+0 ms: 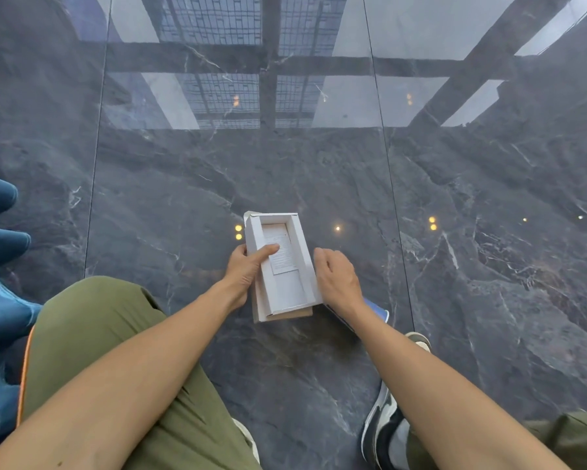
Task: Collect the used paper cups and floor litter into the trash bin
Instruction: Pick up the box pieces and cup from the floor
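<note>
A small open white cardboard box (285, 286) with a printed paper slip inside lies low over the dark marble floor, stacked on a second flat piece of cardboard (285, 317). My left hand (248, 269) grips the box's left side, thumb pressed onto the slip. To the right of the box sits my right hand (336, 276), fingers curled, touching or almost touching its edge. A blue and white flat item (376, 312) shows under my right wrist, mostly hidden. No trash bin or paper cups are in view.
Polished dark marble floor (319, 171) stretches ahead, reflecting windows and ceiling lights. A blue padded seat (0, 239) runs along the left edge. My knees in olive trousers and a grey-white shoe (383, 422) fill the bottom.
</note>
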